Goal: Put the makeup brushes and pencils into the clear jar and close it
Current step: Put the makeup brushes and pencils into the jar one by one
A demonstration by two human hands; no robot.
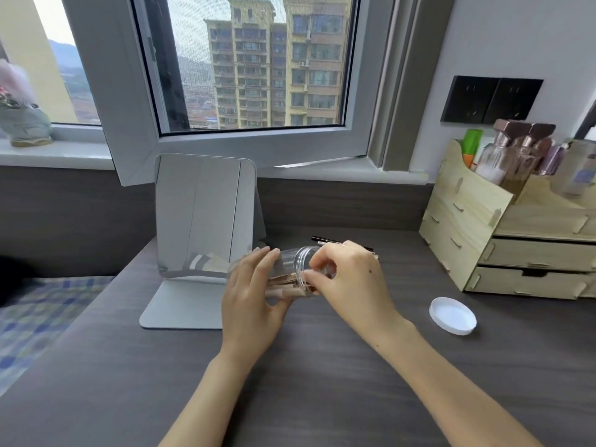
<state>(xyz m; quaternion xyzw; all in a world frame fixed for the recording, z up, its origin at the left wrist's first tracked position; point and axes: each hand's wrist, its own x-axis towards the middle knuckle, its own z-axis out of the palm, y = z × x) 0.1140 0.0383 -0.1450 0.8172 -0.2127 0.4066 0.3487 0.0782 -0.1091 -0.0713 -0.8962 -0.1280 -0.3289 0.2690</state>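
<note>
The clear jar [295,262] lies tipped on its side above the dark desk, its open threaded mouth facing right. My left hand [250,298] grips its body from the left. My right hand [348,279] is at the mouth, fingers pinched on a rose-gold makeup brush [285,279] that reaches into the jar. Behind my right hand, dark pencils [325,240] lie on the desk, partly hidden. The white lid [452,315] rests flat on the desk to the right, apart from the jar.
A standing mirror [201,217] is just left and behind the jar. A wooden drawer organiser [503,240] with bottles fills the right side. A window sill runs along the back; a checked bedcover [35,314] lies to the left.
</note>
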